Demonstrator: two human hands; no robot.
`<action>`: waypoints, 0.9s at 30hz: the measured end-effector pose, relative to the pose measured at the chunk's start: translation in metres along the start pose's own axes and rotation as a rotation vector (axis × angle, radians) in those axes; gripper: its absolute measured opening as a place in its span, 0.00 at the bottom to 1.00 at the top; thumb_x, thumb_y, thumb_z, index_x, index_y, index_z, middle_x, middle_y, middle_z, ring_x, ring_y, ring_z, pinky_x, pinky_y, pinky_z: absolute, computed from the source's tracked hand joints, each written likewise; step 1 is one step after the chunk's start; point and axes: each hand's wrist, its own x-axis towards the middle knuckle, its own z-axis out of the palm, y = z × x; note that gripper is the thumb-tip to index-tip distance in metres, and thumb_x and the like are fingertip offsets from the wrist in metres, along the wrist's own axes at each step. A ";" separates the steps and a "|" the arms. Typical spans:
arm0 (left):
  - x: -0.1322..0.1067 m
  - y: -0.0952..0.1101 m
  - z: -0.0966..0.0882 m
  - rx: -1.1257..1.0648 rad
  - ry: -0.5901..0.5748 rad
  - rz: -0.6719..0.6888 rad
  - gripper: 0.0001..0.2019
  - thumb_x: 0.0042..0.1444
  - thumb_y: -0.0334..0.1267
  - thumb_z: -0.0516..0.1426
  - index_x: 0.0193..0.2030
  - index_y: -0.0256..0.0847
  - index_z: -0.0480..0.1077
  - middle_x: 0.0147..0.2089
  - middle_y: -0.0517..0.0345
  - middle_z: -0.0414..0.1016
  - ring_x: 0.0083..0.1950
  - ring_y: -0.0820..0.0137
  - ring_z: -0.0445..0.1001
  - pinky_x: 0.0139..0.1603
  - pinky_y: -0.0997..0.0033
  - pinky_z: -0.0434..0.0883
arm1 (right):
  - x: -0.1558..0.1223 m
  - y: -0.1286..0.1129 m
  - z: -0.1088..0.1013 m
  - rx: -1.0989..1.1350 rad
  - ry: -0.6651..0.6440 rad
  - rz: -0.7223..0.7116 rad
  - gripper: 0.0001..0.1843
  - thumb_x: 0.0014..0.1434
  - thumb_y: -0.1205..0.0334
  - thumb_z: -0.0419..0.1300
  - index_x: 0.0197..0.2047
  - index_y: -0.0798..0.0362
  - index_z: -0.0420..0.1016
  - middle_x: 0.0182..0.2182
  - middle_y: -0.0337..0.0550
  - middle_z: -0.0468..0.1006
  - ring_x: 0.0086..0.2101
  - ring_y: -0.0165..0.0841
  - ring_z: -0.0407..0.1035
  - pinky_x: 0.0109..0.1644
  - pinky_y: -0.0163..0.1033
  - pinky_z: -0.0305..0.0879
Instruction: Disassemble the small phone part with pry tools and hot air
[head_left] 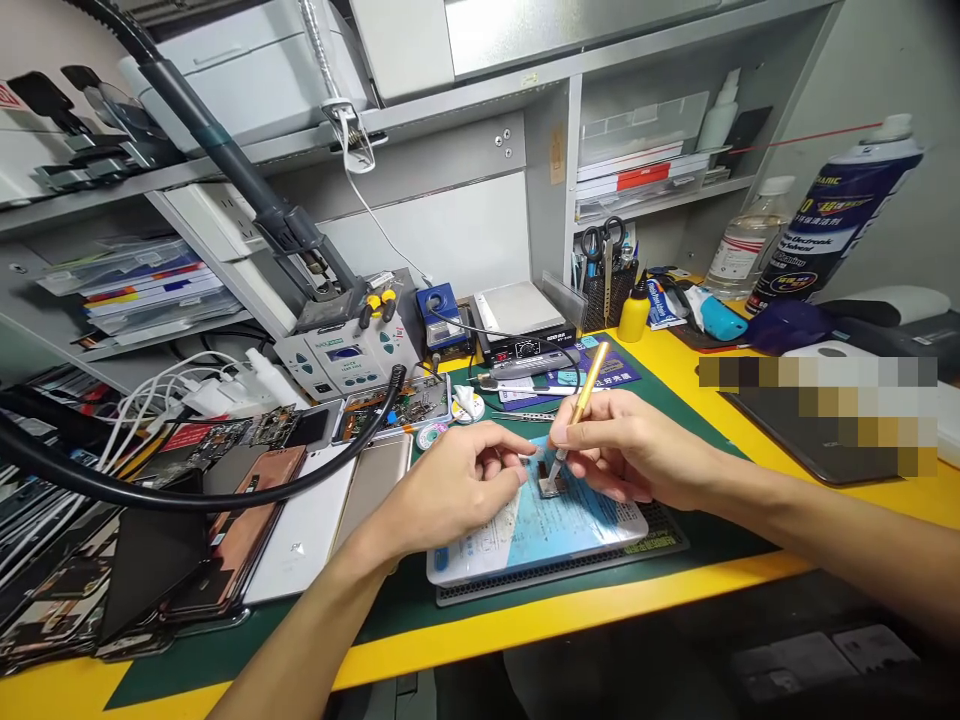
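My right hand grips a slim gold-handled pen-like tool, held steeply with its tip down. That pale tip meets a small dark piece, which looks like a bit of circuit board; whether the tool is a brush or a blade I cannot tell. The piece lies on a flat blue-and-white box or board. Just left of it is my left hand, with its index finger stretched out and thumb apart, the other fingers curled. Nothing shows between those fingertips.
Under the blue-and-white board is a green mat on a yellow desk. Phones and phone parts crowd the left, crossed by a black hose. Behind stand a grey control box and a yellow bottle. A spray can is at right.
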 end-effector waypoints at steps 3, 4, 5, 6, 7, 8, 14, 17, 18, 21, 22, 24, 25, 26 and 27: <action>0.000 0.002 -0.002 -0.018 0.083 0.013 0.12 0.59 0.39 0.59 0.47 0.37 0.78 0.33 0.58 0.75 0.33 0.73 0.68 0.33 0.74 0.65 | -0.001 -0.003 -0.001 -0.079 0.076 -0.122 0.12 0.58 0.56 0.64 0.31 0.54 0.69 0.18 0.33 0.71 0.12 0.23 0.57 0.12 0.29 0.44; 0.000 0.003 -0.003 -0.042 0.133 0.031 0.12 0.60 0.39 0.59 0.46 0.37 0.78 0.35 0.57 0.76 0.34 0.72 0.70 0.34 0.74 0.66 | -0.002 -0.004 -0.001 -0.135 0.122 -0.192 0.13 0.59 0.55 0.65 0.31 0.54 0.70 0.18 0.33 0.70 0.13 0.23 0.58 0.14 0.30 0.47; -0.001 0.003 -0.005 -0.073 0.193 0.056 0.11 0.60 0.39 0.59 0.44 0.37 0.78 0.36 0.56 0.78 0.36 0.71 0.71 0.36 0.74 0.67 | -0.002 -0.004 -0.001 -0.200 0.171 -0.263 0.13 0.60 0.54 0.65 0.32 0.54 0.71 0.18 0.33 0.69 0.15 0.23 0.59 0.16 0.30 0.51; -0.001 0.003 -0.006 -0.111 0.262 0.085 0.10 0.60 0.39 0.60 0.43 0.37 0.79 0.38 0.55 0.79 0.37 0.71 0.73 0.37 0.73 0.68 | -0.002 -0.005 -0.001 -0.268 0.214 -0.323 0.14 0.60 0.53 0.65 0.33 0.54 0.71 0.19 0.33 0.68 0.16 0.24 0.61 0.18 0.31 0.55; -0.002 0.003 -0.008 -0.152 0.332 0.114 0.10 0.59 0.39 0.60 0.42 0.37 0.79 0.38 0.54 0.80 0.38 0.70 0.74 0.38 0.73 0.68 | -0.001 -0.004 -0.002 -0.337 0.246 -0.368 0.14 0.61 0.52 0.64 0.34 0.54 0.72 0.20 0.33 0.68 0.18 0.25 0.61 0.21 0.32 0.57; -0.003 0.003 -0.009 -0.189 0.396 0.137 0.09 0.59 0.40 0.61 0.41 0.37 0.79 0.39 0.54 0.80 0.39 0.69 0.74 0.39 0.73 0.69 | -0.001 -0.003 -0.002 -0.408 0.268 -0.395 0.14 0.63 0.51 0.63 0.36 0.54 0.74 0.21 0.33 0.68 0.20 0.26 0.62 0.23 0.33 0.59; -0.007 0.001 -0.013 -0.288 0.582 0.158 0.08 0.58 0.40 0.63 0.39 0.37 0.79 0.37 0.57 0.81 0.37 0.71 0.74 0.38 0.75 0.69 | 0.002 0.005 -0.001 -0.845 0.271 -0.552 0.13 0.68 0.54 0.57 0.43 0.53 0.79 0.35 0.45 0.78 0.33 0.33 0.70 0.32 0.37 0.65; -0.007 0.001 -0.012 -0.287 0.603 0.157 0.08 0.59 0.40 0.62 0.39 0.38 0.79 0.37 0.57 0.81 0.36 0.71 0.74 0.37 0.74 0.69 | 0.004 0.005 0.000 -0.990 0.205 -0.599 0.13 0.68 0.57 0.56 0.43 0.54 0.80 0.35 0.47 0.78 0.35 0.36 0.72 0.37 0.40 0.67; -0.006 0.000 -0.011 -0.280 0.608 0.158 0.08 0.59 0.40 0.62 0.39 0.38 0.79 0.37 0.56 0.81 0.36 0.71 0.74 0.36 0.74 0.69 | 0.004 0.004 0.000 -1.020 0.194 -0.605 0.13 0.68 0.57 0.56 0.43 0.54 0.80 0.35 0.48 0.79 0.35 0.37 0.72 0.38 0.41 0.68; -0.006 -0.001 -0.010 -0.269 0.614 0.171 0.08 0.59 0.40 0.61 0.39 0.38 0.79 0.39 0.55 0.81 0.39 0.68 0.76 0.38 0.72 0.70 | 0.005 0.004 0.001 -1.063 0.171 -0.618 0.14 0.68 0.57 0.56 0.42 0.54 0.80 0.34 0.48 0.79 0.34 0.37 0.72 0.38 0.43 0.69; -0.006 -0.002 -0.010 -0.271 0.612 0.176 0.08 0.59 0.39 0.61 0.39 0.37 0.79 0.40 0.54 0.82 0.41 0.67 0.77 0.38 0.72 0.70 | 0.005 0.004 0.001 -1.073 0.159 -0.618 0.14 0.68 0.57 0.56 0.42 0.54 0.80 0.34 0.48 0.79 0.34 0.37 0.72 0.38 0.43 0.69; -0.006 -0.002 -0.009 -0.279 0.604 0.177 0.08 0.59 0.39 0.61 0.39 0.37 0.79 0.42 0.53 0.82 0.44 0.67 0.78 0.38 0.72 0.70 | 0.005 0.005 0.001 -1.090 0.146 -0.624 0.13 0.69 0.57 0.55 0.41 0.54 0.80 0.34 0.48 0.79 0.33 0.37 0.72 0.38 0.43 0.69; -0.006 -0.002 -0.009 -0.282 0.601 0.175 0.08 0.59 0.39 0.61 0.39 0.37 0.79 0.42 0.53 0.82 0.43 0.67 0.78 0.38 0.73 0.70 | 0.005 0.006 0.000 -1.094 0.145 -0.630 0.13 0.69 0.58 0.55 0.41 0.54 0.79 0.33 0.48 0.79 0.33 0.36 0.72 0.38 0.42 0.68; -0.006 -0.002 -0.009 -0.284 0.600 0.172 0.08 0.59 0.40 0.61 0.39 0.37 0.79 0.42 0.53 0.82 0.42 0.67 0.78 0.37 0.73 0.70 | 0.005 0.007 0.000 -1.095 0.145 -0.638 0.13 0.69 0.58 0.56 0.41 0.54 0.79 0.33 0.48 0.78 0.33 0.36 0.71 0.38 0.42 0.68; -0.006 -0.002 -0.008 -0.287 0.599 0.170 0.08 0.59 0.40 0.61 0.39 0.37 0.79 0.42 0.53 0.82 0.42 0.68 0.78 0.37 0.73 0.70 | 0.005 0.007 0.000 -1.096 0.147 -0.645 0.13 0.69 0.59 0.56 0.40 0.55 0.79 0.33 0.48 0.78 0.33 0.36 0.71 0.37 0.42 0.68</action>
